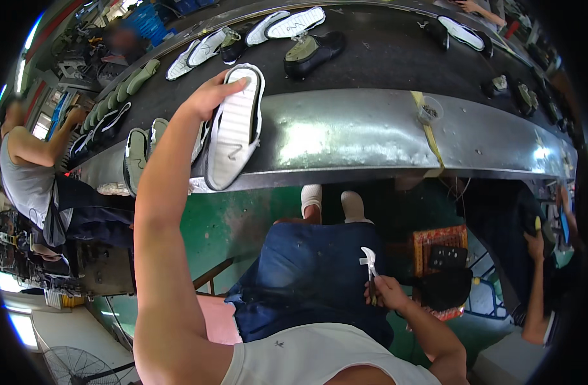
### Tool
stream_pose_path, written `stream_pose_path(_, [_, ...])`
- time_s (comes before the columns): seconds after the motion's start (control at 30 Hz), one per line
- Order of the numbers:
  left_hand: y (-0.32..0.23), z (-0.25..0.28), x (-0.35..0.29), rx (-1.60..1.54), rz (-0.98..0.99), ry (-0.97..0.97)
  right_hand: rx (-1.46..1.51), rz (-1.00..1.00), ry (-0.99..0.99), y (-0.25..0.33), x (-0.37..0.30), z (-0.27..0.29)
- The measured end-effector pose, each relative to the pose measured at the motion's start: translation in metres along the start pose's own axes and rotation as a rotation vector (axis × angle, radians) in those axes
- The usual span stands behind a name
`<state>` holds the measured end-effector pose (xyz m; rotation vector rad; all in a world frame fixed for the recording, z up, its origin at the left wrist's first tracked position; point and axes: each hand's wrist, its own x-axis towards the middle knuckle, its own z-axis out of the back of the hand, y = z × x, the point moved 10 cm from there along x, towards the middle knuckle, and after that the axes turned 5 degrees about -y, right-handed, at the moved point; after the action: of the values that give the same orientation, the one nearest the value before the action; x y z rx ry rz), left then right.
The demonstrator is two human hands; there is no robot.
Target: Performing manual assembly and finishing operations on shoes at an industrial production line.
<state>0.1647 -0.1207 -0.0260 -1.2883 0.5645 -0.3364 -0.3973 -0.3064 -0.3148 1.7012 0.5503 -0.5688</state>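
My left hand [212, 96] grips a shoe upper [235, 128] by its upper end, thumb pressed on the white underside that faces me. The shoe stands at the near edge of the metal-faced bench, its lower end tilted left. Beside it, partly behind my forearm, are olive shoe uppers [136, 154]. Over my lap, my right hand [389, 292] is closed round the handles of lasting pincers [369, 258], whose curved jaw and hammer-like head point away from me. The pincers are well apart from the shoe.
A dark belt [383, 64] runs behind the metal ledge [345, 128], carrying white-bottomed shoes [297, 23] and a black-and-olive shoe [313, 52]. A small clear cup [428, 110] sits by yellow tape. Co-workers [34, 154] work at left, right and far side. A fan [76, 366] stands lower left.
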Motion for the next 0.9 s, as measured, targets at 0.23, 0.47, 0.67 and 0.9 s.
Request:
stream_pose_path(0.23, [0.092,-0.125,-0.218,-0.236,-0.267,-0.105,-0.079,0.104,-0.086,-0.015,-0.016,-0.016])
stream_pose_path(0.47, [0.221,-0.203,-0.270,-0.105,-0.224,0.029,-0.407,0.273,-0.089,0.108,-0.058,-0.077])
stream_pose_path(0.67, [0.225,-0.216,-0.275,-0.335,-0.142,0.128,-0.549,0.214,0.022,0.116,-0.042,-0.112])
stream_pose_path(0.9, [0.227,-0.213,-0.272,-0.140,-0.179,0.085,-0.307,0.110,0.165,0.129,-0.013,-0.110])
